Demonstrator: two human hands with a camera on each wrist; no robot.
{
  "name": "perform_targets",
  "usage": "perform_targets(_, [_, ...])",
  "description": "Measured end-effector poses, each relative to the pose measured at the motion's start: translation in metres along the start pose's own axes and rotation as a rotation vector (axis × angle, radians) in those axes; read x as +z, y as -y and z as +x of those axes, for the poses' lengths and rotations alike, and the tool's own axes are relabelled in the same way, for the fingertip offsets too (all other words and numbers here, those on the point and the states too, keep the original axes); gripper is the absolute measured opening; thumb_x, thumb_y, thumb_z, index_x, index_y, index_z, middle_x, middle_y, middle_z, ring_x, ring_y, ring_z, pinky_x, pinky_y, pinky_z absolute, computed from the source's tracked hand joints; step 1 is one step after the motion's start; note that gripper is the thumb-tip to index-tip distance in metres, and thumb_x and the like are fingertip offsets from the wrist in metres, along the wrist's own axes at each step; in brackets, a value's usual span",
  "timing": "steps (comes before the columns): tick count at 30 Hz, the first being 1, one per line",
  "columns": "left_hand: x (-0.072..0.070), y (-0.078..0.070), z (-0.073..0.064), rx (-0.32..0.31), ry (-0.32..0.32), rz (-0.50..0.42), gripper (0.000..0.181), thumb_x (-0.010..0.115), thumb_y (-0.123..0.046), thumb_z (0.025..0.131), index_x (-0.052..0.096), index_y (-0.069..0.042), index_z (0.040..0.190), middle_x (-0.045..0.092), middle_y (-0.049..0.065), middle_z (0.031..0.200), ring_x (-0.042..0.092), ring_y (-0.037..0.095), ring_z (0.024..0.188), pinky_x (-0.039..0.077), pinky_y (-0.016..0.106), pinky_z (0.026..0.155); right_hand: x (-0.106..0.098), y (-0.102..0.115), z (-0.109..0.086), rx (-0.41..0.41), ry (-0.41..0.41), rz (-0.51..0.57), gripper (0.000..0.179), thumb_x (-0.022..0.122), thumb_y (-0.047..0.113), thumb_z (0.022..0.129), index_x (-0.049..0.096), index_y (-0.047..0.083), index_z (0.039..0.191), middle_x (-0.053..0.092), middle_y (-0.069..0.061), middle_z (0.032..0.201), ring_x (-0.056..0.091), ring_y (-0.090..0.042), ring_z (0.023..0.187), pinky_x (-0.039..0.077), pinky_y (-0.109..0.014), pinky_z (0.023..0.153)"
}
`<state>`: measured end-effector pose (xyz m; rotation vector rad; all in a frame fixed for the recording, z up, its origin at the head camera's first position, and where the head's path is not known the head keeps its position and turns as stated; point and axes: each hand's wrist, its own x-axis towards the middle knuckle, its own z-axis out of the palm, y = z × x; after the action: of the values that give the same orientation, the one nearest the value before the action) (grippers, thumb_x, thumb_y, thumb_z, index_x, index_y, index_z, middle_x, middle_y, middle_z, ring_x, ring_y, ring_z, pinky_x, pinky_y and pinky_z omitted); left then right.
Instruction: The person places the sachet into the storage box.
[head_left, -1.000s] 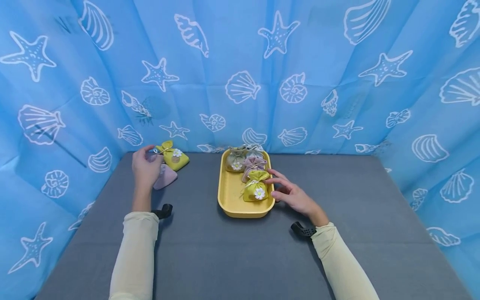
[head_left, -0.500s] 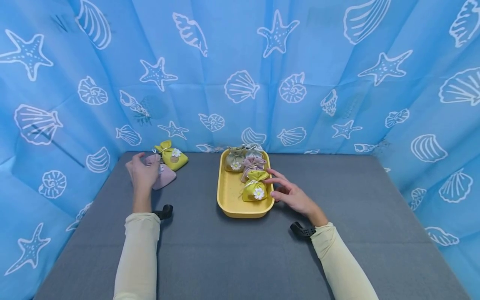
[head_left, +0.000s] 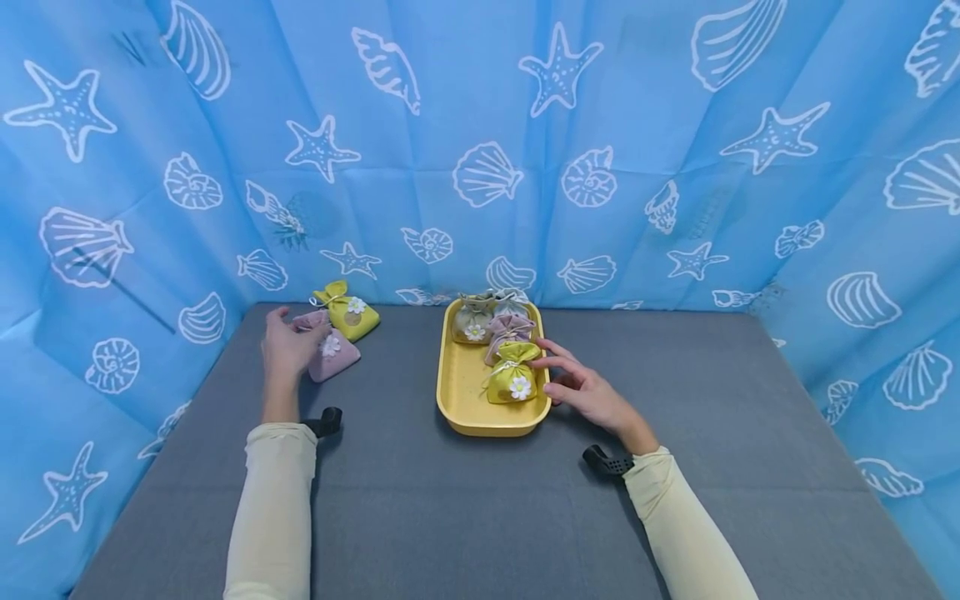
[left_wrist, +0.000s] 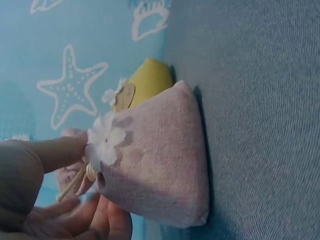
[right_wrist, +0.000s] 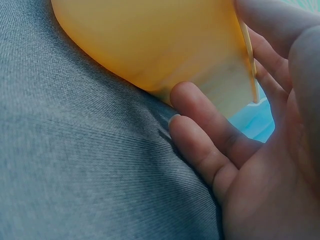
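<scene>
My left hand (head_left: pixel 288 348) pinches a pink drawstring pouch (head_left: pixel 341 360) by its gathered neck, at the table's far left. In the left wrist view the pink pouch (left_wrist: pixel 160 155) stands tilted, its base on the cloth, and a white flower (left_wrist: pixel 106 140) sits beside my thumb. Just behind it lies a yellow drawstring pouch (head_left: pixel 352 317) with a flower and a round tag. My right hand (head_left: pixel 594 398) holds the right rim of a yellow tray (head_left: pixel 491 430), some fingers over the edge and others against the outer wall (right_wrist: pixel 150 45).
Several pouches stand in the tray's right and back parts: a yellow one (head_left: pixel 512 379) in front, a mauve one (head_left: pixel 507 333), a grey-green one (head_left: pixel 471 321) and a pale grey one behind. A blue shell-print curtain (head_left: pixel 480 208) borders the grey tablecloth (head_left: pixel 450 517).
My left hand has taken the pink pouch by its neck and shifted it slightly, and its flower now shows fully. The right hand and the tray have stayed in place.
</scene>
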<state>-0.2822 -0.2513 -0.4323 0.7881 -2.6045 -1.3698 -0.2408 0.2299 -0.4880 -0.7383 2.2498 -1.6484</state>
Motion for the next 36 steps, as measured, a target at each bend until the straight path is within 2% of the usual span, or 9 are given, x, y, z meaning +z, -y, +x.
perform_targets(3, [-0.002, -0.002, -0.002, 0.020, 0.012, 0.075, 0.070, 0.070, -0.038, 0.096, 0.043, -0.006, 0.152, 0.061, 0.019, 0.133, 0.059, 0.033, 0.119, 0.054, 0.044, 0.090, 0.000, 0.000, 0.000, -0.002, -0.002, 0.003, 0.037, 0.060, 0.019, 0.104, 0.057, 0.014, 0.140, 0.017, 0.002, 0.172, 0.029, -0.032, 0.151, 0.058, -0.024, 0.088])
perform_targets(6, [-0.004, -0.003, -0.004, 0.024, 0.018, 0.137, 0.052, 0.070, -0.039, 0.096, 0.061, -0.006, 0.135, 0.065, 0.014, 0.118, 0.060, 0.028, 0.103, 0.050, 0.034, 0.072, 0.000, -0.001, 0.000, -0.003, -0.001, 0.004, 0.037, 0.060, 0.019, 0.104, 0.057, 0.014, 0.140, 0.017, 0.001, 0.172, 0.027, -0.033, 0.153, 0.058, -0.024, 0.088])
perform_targets(8, [-0.004, -0.004, -0.006, 0.024, 0.022, 0.157, 0.047, 0.071, -0.039, 0.096, 0.065, -0.005, 0.129, 0.066, 0.013, 0.115, 0.059, 0.026, 0.099, 0.048, 0.031, 0.068, 0.000, -0.001, 0.000, -0.001, -0.001, 0.004, 0.037, 0.060, 0.019, 0.104, 0.057, 0.014, 0.140, 0.016, 0.001, 0.172, 0.026, -0.034, 0.154, 0.058, -0.023, 0.088])
perform_targets(11, [-0.005, -0.006, -0.008, 0.029, 0.024, 0.175, 0.045, 0.071, -0.038, 0.096, 0.067, -0.005, 0.127, 0.067, 0.014, 0.114, 0.059, 0.026, 0.096, 0.046, 0.031, 0.066, 0.000, -0.001, -0.001, 0.004, -0.004, 0.001, 0.036, 0.059, 0.019, 0.104, 0.057, 0.014, 0.140, 0.016, 0.001, 0.172, 0.026, -0.034, 0.153, 0.057, -0.023, 0.088])
perform_targets(17, [-0.005, -0.010, -0.010, 0.025, 0.016, 0.150, 0.043, 0.071, -0.037, 0.096, 0.068, -0.007, 0.128, 0.069, 0.013, 0.115, 0.060, 0.025, 0.097, 0.048, 0.031, 0.068, 0.000, -0.002, -0.001, 0.006, -0.007, 0.000, 0.036, 0.060, 0.019, 0.104, 0.057, 0.015, 0.140, 0.017, 0.002, 0.172, 0.029, -0.033, 0.151, 0.057, -0.023, 0.088])
perform_targets(22, [-0.008, -0.012, -0.013, 0.046, -0.011, 0.143, 0.045, 0.072, -0.039, 0.095, 0.069, -0.008, 0.126, 0.070, 0.013, 0.116, 0.061, 0.025, 0.098, 0.048, 0.031, 0.068, 0.001, 0.000, 0.000, 0.009, -0.004, 0.000, 0.036, 0.059, 0.020, 0.104, 0.057, 0.015, 0.140, 0.016, 0.002, 0.172, 0.028, -0.034, 0.153, 0.057, -0.023, 0.089])
perform_targets(30, [-0.016, -0.023, -0.024, 0.125, -0.076, 0.127, 0.046, 0.076, -0.042, 0.091, 0.072, -0.008, 0.121, 0.073, 0.012, 0.112, 0.063, 0.025, 0.095, 0.048, 0.029, 0.063, 0.001, 0.001, -0.001, 0.020, -0.007, 0.012, 0.037, 0.060, 0.019, 0.104, 0.057, 0.014, 0.141, 0.016, 0.001, 0.173, 0.031, -0.035, 0.151, 0.058, -0.024, 0.089])
perform_targets(36, [-0.021, -0.034, -0.031, 0.201, -0.065, 0.118, 0.047, 0.075, -0.042, 0.092, 0.071, -0.006, 0.122, 0.072, 0.014, 0.112, 0.063, 0.026, 0.095, 0.049, 0.027, 0.065, 0.000, 0.000, -0.001, 0.017, -0.005, 0.005, 0.037, 0.060, 0.019, 0.104, 0.057, 0.014, 0.141, 0.016, 0.001, 0.173, 0.025, -0.036, 0.155, 0.058, -0.024, 0.090])
